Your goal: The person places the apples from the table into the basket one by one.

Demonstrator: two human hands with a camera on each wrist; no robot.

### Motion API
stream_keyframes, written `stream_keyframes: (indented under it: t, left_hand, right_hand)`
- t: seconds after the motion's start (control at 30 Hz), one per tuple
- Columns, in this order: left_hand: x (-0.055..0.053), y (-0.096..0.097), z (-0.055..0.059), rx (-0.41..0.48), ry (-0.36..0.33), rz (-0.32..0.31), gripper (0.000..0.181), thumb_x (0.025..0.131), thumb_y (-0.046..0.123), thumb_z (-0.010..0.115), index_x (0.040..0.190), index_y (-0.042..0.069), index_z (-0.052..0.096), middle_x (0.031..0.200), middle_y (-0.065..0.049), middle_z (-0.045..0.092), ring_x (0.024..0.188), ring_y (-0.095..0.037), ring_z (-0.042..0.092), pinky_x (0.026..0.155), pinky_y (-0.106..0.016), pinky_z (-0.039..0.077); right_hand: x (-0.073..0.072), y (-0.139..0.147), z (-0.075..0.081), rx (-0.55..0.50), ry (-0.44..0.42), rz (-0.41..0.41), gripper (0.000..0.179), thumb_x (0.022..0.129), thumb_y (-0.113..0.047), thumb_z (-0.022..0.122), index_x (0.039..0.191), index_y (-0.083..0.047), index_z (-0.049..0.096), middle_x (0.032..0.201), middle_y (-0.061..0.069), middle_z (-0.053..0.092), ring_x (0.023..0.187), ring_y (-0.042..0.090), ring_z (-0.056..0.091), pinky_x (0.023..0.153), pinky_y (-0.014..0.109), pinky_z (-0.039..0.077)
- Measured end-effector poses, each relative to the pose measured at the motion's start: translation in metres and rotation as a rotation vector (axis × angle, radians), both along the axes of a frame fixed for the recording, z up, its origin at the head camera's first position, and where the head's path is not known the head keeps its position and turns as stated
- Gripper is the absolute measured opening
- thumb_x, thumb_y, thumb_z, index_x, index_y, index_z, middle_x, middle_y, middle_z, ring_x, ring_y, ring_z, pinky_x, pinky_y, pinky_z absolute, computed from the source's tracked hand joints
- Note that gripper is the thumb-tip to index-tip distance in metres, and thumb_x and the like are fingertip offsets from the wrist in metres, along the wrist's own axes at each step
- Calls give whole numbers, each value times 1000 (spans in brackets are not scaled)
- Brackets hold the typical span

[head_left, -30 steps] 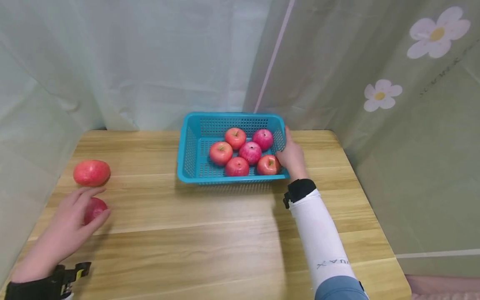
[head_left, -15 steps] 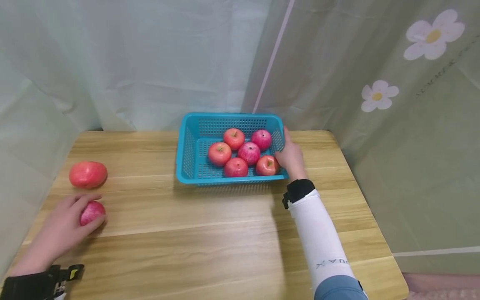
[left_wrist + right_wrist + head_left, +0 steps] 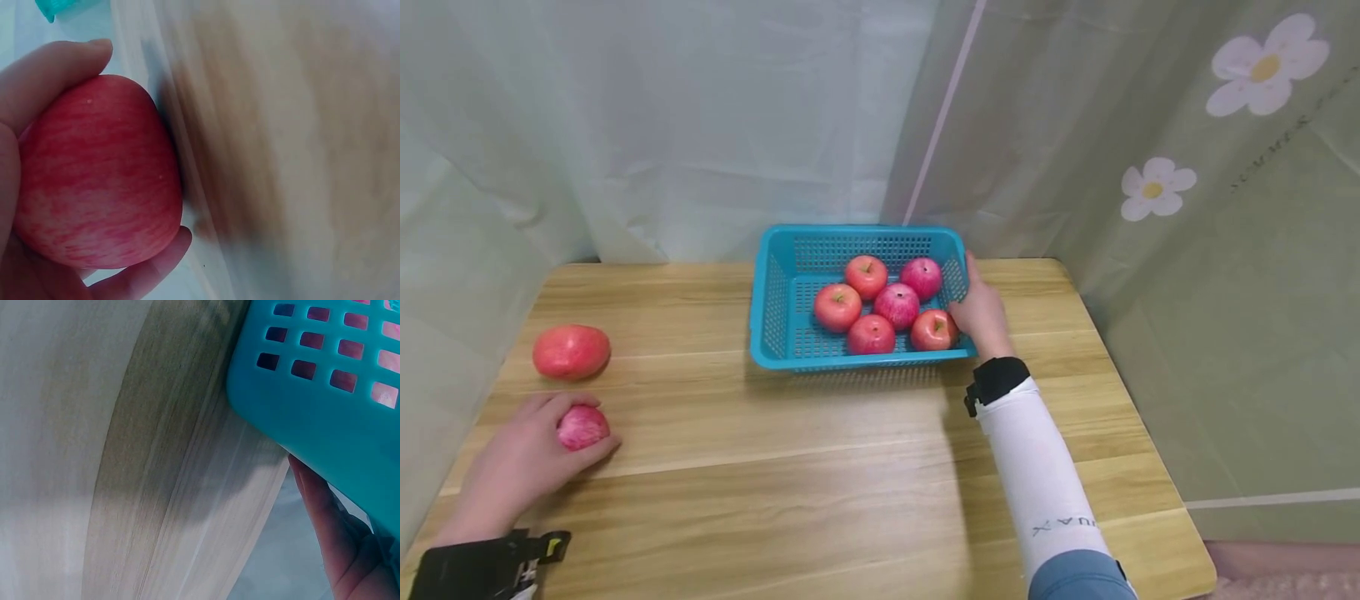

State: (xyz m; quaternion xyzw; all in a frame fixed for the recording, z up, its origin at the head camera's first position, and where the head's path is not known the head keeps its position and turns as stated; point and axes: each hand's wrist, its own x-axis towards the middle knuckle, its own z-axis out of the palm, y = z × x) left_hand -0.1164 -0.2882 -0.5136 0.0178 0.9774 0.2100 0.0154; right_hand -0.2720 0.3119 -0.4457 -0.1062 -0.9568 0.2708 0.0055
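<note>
On the left of the table, my left hand [image 3: 520,458] grips a pinkish-red streaked apple [image 3: 583,427]. The left wrist view shows this apple [image 3: 103,178] large, with the thumb on one side and fingertips curled round the other. It sits right at the wooden surface. At the right end of a blue plastic basket [image 3: 808,363], my right hand [image 3: 985,315] holds the wall, thumb inside the rim and fingers outside. Several red apples [image 3: 870,335] lie in the basket, mostly toward its right side. The right wrist view has the basket's perforated wall [image 3: 312,412] close up beside the fingers.
An oval red fruit [image 3: 571,352] lies just beyond the left hand. The wooden table [image 3: 790,483] ends at the back against a pale green curtain [image 3: 715,125], which also hangs along both sides. The basket stands close to the back edge.
My left hand has lowered round the pinkish-red apple and closed its fingers and thumb on it. The right hand keeps its hold on the basket. The head view has shifted slightly.
</note>
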Motion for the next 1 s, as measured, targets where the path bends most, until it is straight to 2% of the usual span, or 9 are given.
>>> stream_keyframes:
  t: [0.17, 0.43, 0.6, 0.8, 1.0]
  left_hand:
    - [0, 1, -1, 26, 36, -4, 71, 83, 46, 90, 124, -3, 60, 121, -34, 50, 100, -52, 54, 73, -68, 50]
    - [0, 2, -1, 29, 24, 9, 72, 83, 44, 90, 126, -5, 58, 124, -37, 47, 103, -54, 51, 75, -70, 48]
    - [0, 2, -1, 24, 9, 15, 74, 82, 44, 91, 127, -5, 57, 124, -38, 46, 102, -54, 50, 74, -70, 49]
    - [-1, 3, -2, 26, 18, 3, 70, 83, 39, 91, 125, -7, 59, 124, -37, 48, 104, -55, 49, 76, -71, 48]
    - [-1, 5, -2, 36, 15, 16, 69, 85, 41, 90, 125, -5, 59, 125, -36, 48, 104, -54, 51, 74, -69, 48]
  right_hand:
    - [0, 0, 1, -6, 0, 2, 96, 99, -15, 70, 174, -28, 10, 146, 29, 57, 120, 46, 61, 100, 60, 53]
    - [0, 1, 1, 16, 2, 9, 96, 98, -16, 69, 174, -26, 11, 142, 30, 61, 119, 47, 63, 98, 58, 53]
    - [0, 1, 1, 31, 1, 11, 97, 97, -17, 69, 174, -26, 10, 136, 31, 64, 114, 47, 65, 92, 56, 54]
    - [-1, 1, 1, 31, -8, 10, 97, 98, -17, 69, 174, -26, 9, 140, 31, 62, 116, 46, 64, 94, 56, 54]
    - [-1, 1, 0, 23, 5, 13, 96, 98, -16, 69, 174, -25, 11, 139, 32, 62, 117, 47, 64, 95, 58, 54]
